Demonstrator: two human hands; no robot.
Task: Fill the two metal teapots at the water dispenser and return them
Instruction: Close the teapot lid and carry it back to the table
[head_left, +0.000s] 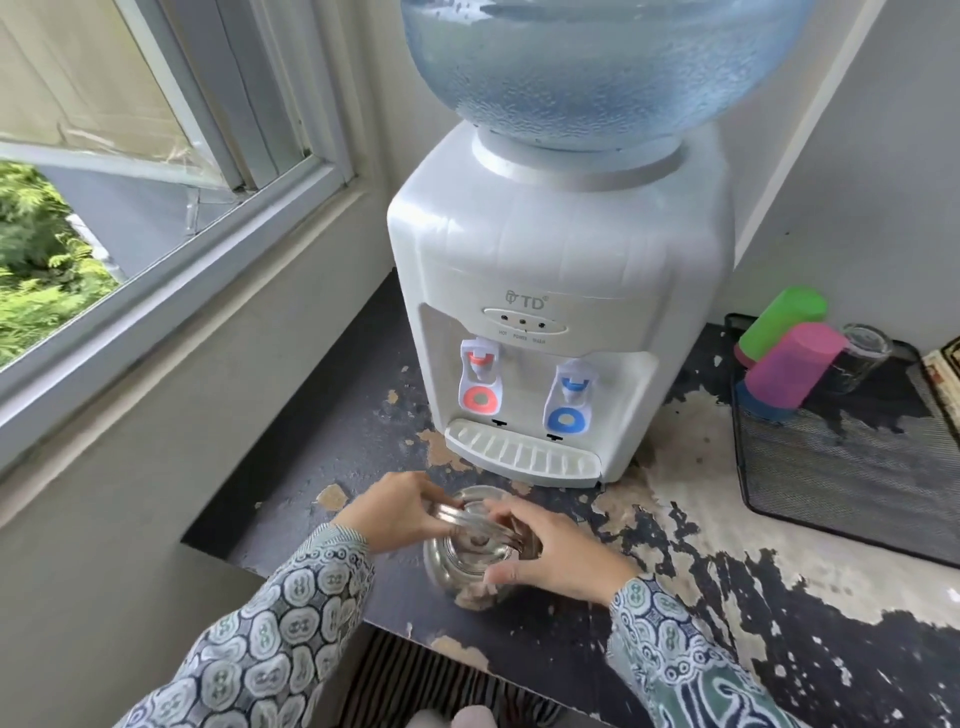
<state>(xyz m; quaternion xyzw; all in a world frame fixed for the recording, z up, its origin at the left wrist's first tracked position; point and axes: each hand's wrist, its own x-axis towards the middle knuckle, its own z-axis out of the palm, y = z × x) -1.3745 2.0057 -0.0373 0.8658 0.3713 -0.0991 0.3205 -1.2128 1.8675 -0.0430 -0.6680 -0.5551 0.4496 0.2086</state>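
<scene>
One shiny metal teapot (470, 564) stands on the worn black counter (727, 597), a little in front of the white water dispenser (550, 291). My left hand (397, 512) grips the teapot's handle or top from the left. From the right, my right hand (558, 553) is closed over its top and side. The teapot is blurred, so I cannot tell lid from handle. The dispenser has a red hot tap (480, 376) on the left, a blue cold tap (569, 400) on the right and a drip tray (522, 457) below. Only one teapot shows.
A big blue water bottle (597, 67) sits on top of the dispenser. At the right, a black mesh tray (841, 467) holds a green cup (782, 325), a pink cup (792, 364) and a clear glass (860, 353). An open window (156, 156) and wall lie to the left.
</scene>
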